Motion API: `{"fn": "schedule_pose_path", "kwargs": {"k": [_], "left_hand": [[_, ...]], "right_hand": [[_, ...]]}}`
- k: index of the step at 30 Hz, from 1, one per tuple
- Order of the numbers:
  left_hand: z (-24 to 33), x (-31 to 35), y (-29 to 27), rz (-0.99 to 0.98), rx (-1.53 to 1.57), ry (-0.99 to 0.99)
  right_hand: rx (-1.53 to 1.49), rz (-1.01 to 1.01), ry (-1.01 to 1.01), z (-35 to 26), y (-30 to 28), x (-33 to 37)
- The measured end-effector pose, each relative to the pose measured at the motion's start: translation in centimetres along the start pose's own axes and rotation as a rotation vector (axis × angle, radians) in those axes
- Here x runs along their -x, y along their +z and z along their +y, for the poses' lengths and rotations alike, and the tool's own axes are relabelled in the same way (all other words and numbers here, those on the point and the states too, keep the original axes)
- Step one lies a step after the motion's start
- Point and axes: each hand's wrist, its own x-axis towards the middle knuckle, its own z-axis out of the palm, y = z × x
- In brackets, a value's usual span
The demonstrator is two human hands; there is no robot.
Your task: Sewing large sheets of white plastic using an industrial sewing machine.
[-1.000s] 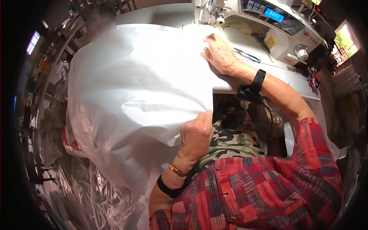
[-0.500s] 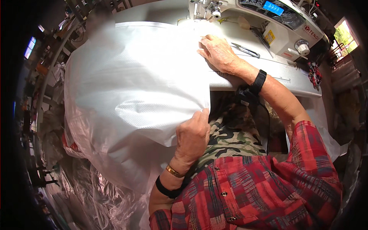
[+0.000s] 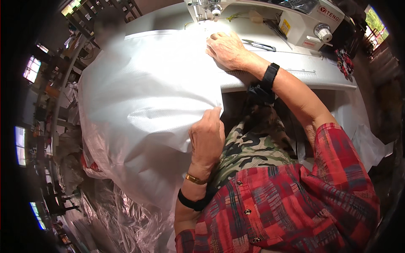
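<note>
A large white woven plastic sheet (image 3: pixel 139 88) spreads across the left of the sewing table and sags over its front edge. At its right edge, near my lap, my left hand (image 3: pixel 206 137) is closed, pinching the material into folds. Farther up that same edge my right hand (image 3: pixel 230 51) rests on the table with curled fingers gripping the sheet, just in front of the sewing machine's (image 3: pixel 310 25) needle area. Bright light washes out the sheet there, and the right fingertips are partly hidden.
Thread snips (image 3: pixel 259 45) lie on the table right of my right hand, with a dark slim tool (image 3: pixel 278 33) behind. A ruler strip (image 3: pixel 301 72) runs along the front edge. Crumpled clear plastic (image 3: pixel 122 219) heaps at lower left. Another person, blurred, is at the far left.
The whole view has shifted, so the machine and table sit farther left and higher. Both hands keep their grip on the sheet's edge; my left hand seems slightly closer to the machine.
</note>
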Motion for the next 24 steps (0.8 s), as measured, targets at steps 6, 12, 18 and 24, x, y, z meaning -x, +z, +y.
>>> {"fn": "schedule_pose_path", "kwargs": {"k": [6,12,18,24], "left_hand": [[0.1,-1.7,1.4,0.167,-0.075,-0.021],[0.9,-2.3,0.3,0.265,-0.239,0.107],[1.3,-3.2,0.5,0.204,-0.403,0.303],[0.9,-3.1,1.1,0.067,-0.463,0.272]], "right_hand": [[0.035,0.043,0.068,1.4,1.3,-0.4],[-0.228,0.125,-0.005,1.3,0.6,1.9],[-0.291,0.039,-0.149,1.1,-1.0,4.4],[-0.153,0.08,-0.157,0.6,0.3,3.9]]}}
